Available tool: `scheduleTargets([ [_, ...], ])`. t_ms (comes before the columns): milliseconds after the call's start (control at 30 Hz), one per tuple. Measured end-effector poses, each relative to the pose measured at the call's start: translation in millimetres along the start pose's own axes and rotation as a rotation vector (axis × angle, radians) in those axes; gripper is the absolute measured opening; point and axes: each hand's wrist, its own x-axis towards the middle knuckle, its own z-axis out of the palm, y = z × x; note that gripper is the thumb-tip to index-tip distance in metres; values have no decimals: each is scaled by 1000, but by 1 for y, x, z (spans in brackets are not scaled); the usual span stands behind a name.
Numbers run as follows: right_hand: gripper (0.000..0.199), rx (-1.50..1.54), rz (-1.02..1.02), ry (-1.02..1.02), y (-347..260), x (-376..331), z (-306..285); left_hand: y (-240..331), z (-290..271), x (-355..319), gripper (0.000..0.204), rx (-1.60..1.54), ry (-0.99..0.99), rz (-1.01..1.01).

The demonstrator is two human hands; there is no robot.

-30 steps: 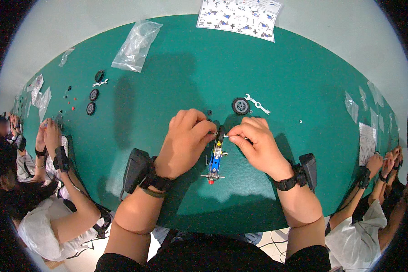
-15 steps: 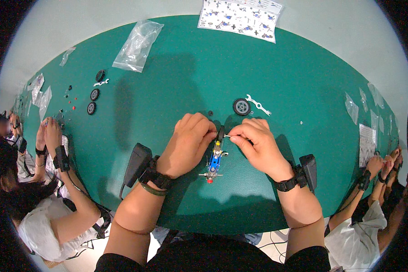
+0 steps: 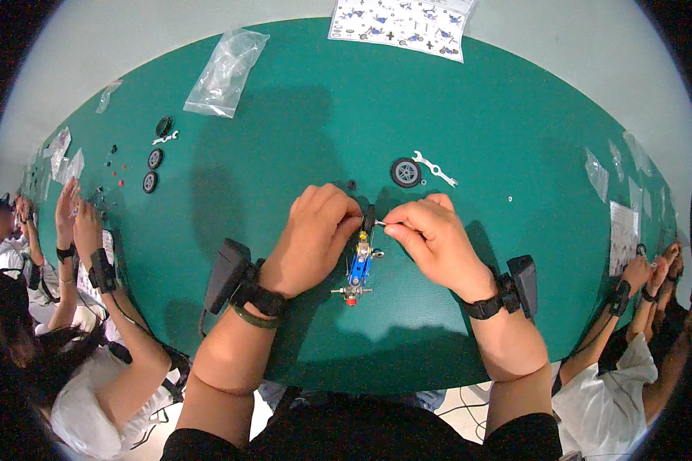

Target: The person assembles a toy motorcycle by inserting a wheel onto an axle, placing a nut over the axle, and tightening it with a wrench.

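Observation:
A small toy motorcycle (image 3: 359, 265) of blue and metal parts lies on the green table in front of me, its black wheel (image 3: 370, 218) at the far end. My left hand (image 3: 315, 238) is closed in a pinch at the left side of that wheel; its fingers hide what they grip. From the right, my right hand (image 3: 432, 240) pinches a thin silver rod (image 3: 380, 223) between thumb and forefinger, its tip pointing at the wheel. A red piece (image 3: 351, 302) and a crosswise metal rod sit at the model's near end.
Beyond my hands lie a grey-spoked wheel (image 3: 406, 173), a white wrench (image 3: 436, 170) and a small black part (image 3: 351, 185). A clear bag (image 3: 227, 74) and picture sheet (image 3: 407, 27) lie farther back. Co-workers' hands (image 3: 88, 227) work at the left; others work at the right.
The whole view has shifted slightly. The model's near end has swung a little, and both hands keep their pinch at the wheel. At the left, a co-worker's hands have moved apart.

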Motion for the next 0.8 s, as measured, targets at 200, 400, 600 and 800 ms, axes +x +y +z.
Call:
scheduleTargets([
  [200, 13, 1, 18, -25, -1, 1, -1, -4, 1, 0, 10, -7, -2, 39],
  [400, 13, -24, -5, -26, 2, 1, 3, -2, 0, -2, 14, -50, 3, 4],
  [600, 14, -31, 15, -72, -2, 2, -2, 0, 1, -1, 17, 10, 21, 7],
  [800, 14, -21, 30, -73, -2, 4, -2, -3, 5, -2, 16, 33, 39, 42],
])
